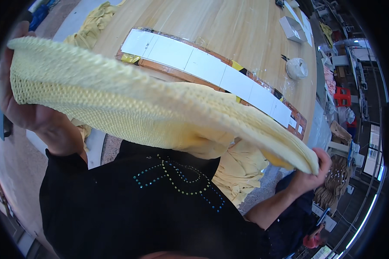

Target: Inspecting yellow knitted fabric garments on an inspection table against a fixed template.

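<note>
A pale yellow knitted fabric piece (116, 95) stretches across the view between my two raised hands. My left hand (19, 95) grips its left end, with the palm under the cloth and fingertips over the upper edge. At the lower right end, my right hand (317, 168) pinches the other corner. The fabric's middle sags and folds. It hides part of the table behind. More of the same yellow cloth (240, 170) lies in a heap beneath the piece, close to my right forearm.
Beyond the fabric stands a wooden table (177, 19). On it lie a long board with white sheets (207, 67), a white open box (293, 29) and a white bag-like bundle (297, 68). Yellow cloth (90, 28) is piled at the far left. A red stool (342, 96) stands at right.
</note>
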### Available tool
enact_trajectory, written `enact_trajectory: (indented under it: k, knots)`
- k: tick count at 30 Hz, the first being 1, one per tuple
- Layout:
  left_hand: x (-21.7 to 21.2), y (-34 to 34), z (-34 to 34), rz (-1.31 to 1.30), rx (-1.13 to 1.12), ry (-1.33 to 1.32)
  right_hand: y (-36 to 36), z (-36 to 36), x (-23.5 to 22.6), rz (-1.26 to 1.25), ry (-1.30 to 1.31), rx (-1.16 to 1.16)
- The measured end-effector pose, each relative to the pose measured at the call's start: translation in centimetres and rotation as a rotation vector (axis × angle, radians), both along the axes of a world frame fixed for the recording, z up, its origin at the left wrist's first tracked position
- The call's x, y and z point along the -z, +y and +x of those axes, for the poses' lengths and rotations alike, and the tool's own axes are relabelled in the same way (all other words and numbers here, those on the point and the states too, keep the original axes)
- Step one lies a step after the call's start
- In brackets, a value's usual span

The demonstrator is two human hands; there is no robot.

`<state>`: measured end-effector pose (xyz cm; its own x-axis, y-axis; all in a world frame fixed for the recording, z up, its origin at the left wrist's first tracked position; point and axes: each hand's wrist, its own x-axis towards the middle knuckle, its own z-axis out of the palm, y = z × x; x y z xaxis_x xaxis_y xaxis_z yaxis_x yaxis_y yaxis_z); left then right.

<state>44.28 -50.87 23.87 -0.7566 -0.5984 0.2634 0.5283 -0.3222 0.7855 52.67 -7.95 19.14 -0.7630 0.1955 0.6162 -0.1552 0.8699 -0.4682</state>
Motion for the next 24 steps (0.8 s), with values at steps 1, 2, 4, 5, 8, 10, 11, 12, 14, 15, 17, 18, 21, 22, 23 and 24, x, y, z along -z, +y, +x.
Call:
enact_trajectory:
  k: [1,2,4,5,8,10,11,12,14,15,17,18,21,22,23,24]
  knots:
    - [0.2,-2.2,-1.6,-0.073,0.729,0.25,0.8,1.3,-2.4,0.075,0.175,0.131]
    - [0.8,-4.2,-3.2,-0.15,1.454,0.491,-0.3,2.0,-4.1,-0.399,0.298,0.097]
    - [4.8,-1.8,-1.4,0.023,0.775,0.115,0.4,2.7,-4.1,-0.413,0.219,0.099]
    - [5.6,-0.9,-1.7,-0.025,0.698,-0.149,2.4,2.4,-2.8,-0.372,-0.132,0.06]
    - [12.8,-2.8,-4.9,-0.084,0.848,-0.628,4.5,-0.8,4.1,-0.665,-0.848,-0.072]
    - [15.8,-2.0,-5.3,0.01,0.78,-0.801,5.6,-1.9,6.8,-0.76,-0.956,-0.12]
    - [17.2,-2.3,-5.9,0.007,0.803,-0.779,5.9,-2.2,7.5,-0.729,-0.925,-0.127]
    - [17.8,-2.8,-6.4,0.002,0.821,-0.761,6.3,-2.4,8.0,-0.701,-0.897,-0.138]
    - [17.7,-3.0,-7.7,-0.094,0.773,-0.767,7.2,-3.3,8.4,-0.832,-0.86,-0.175]
    - [17.7,-2.9,-8.5,-0.186,0.74,-0.758,7.8,-3.6,8.9,-0.863,-0.834,-0.17]
    - [17.7,-3.1,-10.2,-0.376,0.697,-0.797,8.6,-4.6,10.2,-0.897,-0.814,-0.171]
    - [17.7,-3.1,-10.8,-0.566,0.657,-0.825,8.9,-5.2,10.7,-0.947,-0.77,-0.112]
    - [16.4,-2.7,-11.8,-0.65,0.805,-0.839,11.3,-6.8,12.7,-0.998,-0.674,-0.036]
    - [16.6,-2.7,-12.1,-0.648,0.804,-0.847,12.3,-7.1,13.4,-0.998,-0.615,-0.02]
    - [16.9,-3.0,-12.6,-0.681,0.788,-0.837,11.9,-7.8,13.1,-1.032,-0.571,0.044]
    - [17.1,-3.1,-13.0,-0.714,0.772,-0.827,12.3,-8.2,13.4,-1.033,-0.579,0.041]
